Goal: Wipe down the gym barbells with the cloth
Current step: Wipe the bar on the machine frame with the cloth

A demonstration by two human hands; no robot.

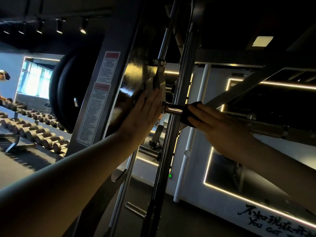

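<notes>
Mid-wipe at the gym rack: my right hand (220, 125) lays fairly straight fingers over the dark cloth (188, 117), pressing it on the bar (172, 109) close to its near end; my thumb is out of sight. My left hand (145, 113), apart from it, rests flat and open-fingered on the shiny panel (133, 77) beside the bar's end. I judge the job only partly done: the bar's long stretch runs off into shadow on the right, its state unreadable, and the short bare end beyond the cloth is left.
</notes>
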